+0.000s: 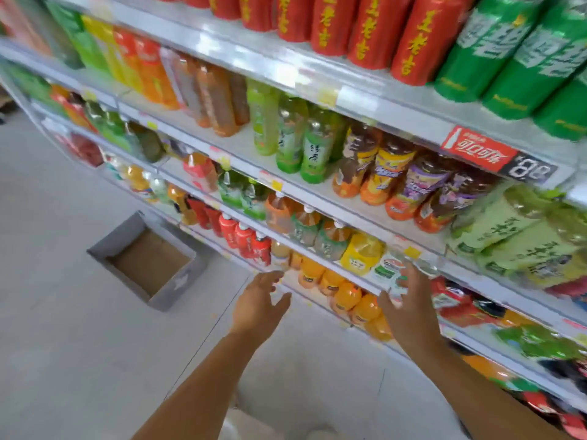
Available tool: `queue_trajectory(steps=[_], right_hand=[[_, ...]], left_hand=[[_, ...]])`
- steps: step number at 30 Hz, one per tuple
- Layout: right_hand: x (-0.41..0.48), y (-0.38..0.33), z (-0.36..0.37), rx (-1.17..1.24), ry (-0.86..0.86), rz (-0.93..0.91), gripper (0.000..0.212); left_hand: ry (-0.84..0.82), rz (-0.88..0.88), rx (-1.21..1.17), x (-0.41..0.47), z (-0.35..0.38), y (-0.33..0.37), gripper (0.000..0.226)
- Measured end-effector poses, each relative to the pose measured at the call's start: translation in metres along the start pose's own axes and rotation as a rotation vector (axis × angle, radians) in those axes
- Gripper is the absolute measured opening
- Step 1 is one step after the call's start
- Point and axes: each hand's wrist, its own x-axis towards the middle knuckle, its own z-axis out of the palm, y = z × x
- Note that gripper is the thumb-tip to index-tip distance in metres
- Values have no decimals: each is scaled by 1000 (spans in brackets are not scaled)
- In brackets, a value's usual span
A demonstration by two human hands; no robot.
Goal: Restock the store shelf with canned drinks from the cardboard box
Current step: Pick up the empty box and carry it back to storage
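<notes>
On the floor left of the shelf point(365, 214), the cardboard box point(178, 285) sits open with its brown bottom bare and no cans visible inside, so the restocking looks close to done. The only canned drinks in view are the red cans point(333, 23) and green cans point(508, 55) on the top tier. The left hand point(259, 296) hangs in front of a lower tier with fingers spread and loose, holding nothing. The right hand point(409, 306) is up at a white-labelled drink point(389, 271) on the tier's front edge, thumb below and fingers above. The blur leaves it unclear whether it grips or only touches. This looks like tidying the row. Set that drink upright, label outward and level with its neighbours, and keep the free hand near the orange bottles point(346, 293) just below in case one tips.
</notes>
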Motion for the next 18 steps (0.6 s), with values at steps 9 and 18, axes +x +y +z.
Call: queue_trajectory(steps=[9, 18], right_hand=[[34, -88, 224, -184, -445, -57, 64], [73, -206, 425, -285, -673, -269, 73]], left_hand=[[152, -462, -39, -13, -136, -219, 44], [264, -703, -90, 26, -227, -348, 52]])
